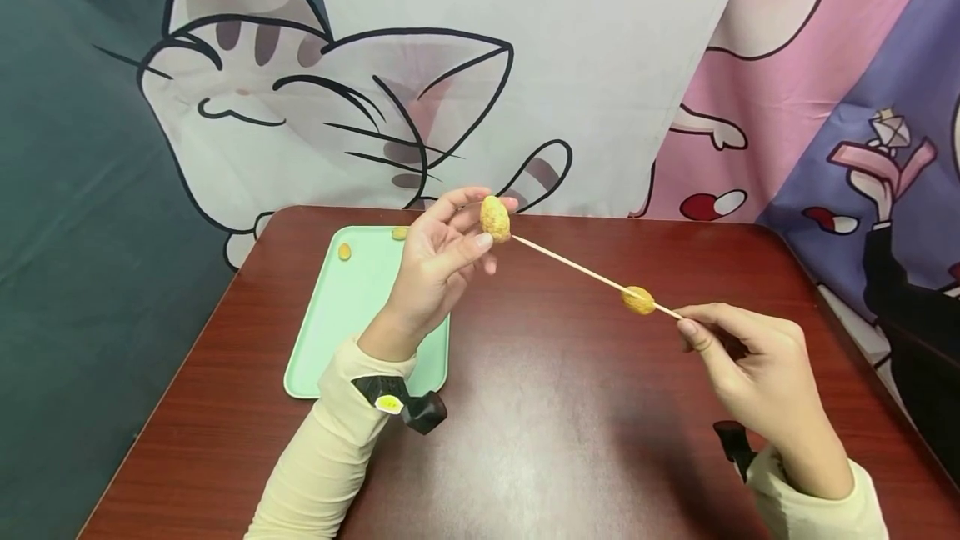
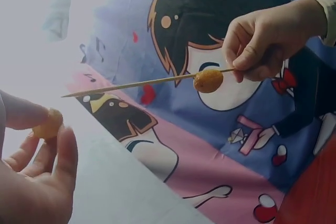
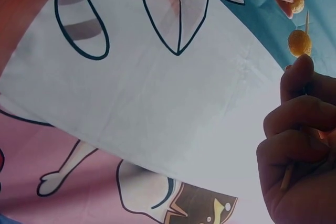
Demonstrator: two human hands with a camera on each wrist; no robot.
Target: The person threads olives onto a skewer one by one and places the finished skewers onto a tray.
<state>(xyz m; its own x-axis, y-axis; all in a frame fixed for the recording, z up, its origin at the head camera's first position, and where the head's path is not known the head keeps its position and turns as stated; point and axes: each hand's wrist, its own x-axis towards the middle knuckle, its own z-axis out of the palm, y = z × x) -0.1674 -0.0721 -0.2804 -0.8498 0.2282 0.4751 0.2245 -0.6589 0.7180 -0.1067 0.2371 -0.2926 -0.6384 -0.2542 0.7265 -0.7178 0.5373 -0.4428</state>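
Thumb and fingers of my left hand (image 1: 438, 252) pinch a small yellow-orange oval fruit (image 1: 495, 219) that looks like a kumquat, held up above the table. My right hand (image 1: 757, 365) grips the blunt end of a thin wooden skewer (image 1: 570, 264). A second such fruit (image 1: 637, 301) is threaded on this skewer, close to the right fingers. The skewer's pointed tip faces the left hand's fruit; in the left wrist view a small gap shows between the tip and that fruit (image 2: 48, 123).
A mint-green tray (image 1: 352, 315) lies on the dark red-brown table (image 1: 540, 423), partly behind the left arm. Two more fruits, one at the tray's left (image 1: 344, 252) and one at its far edge (image 1: 399, 233), rest on it. A cartoon-printed cloth (image 1: 600, 107) hangs behind.
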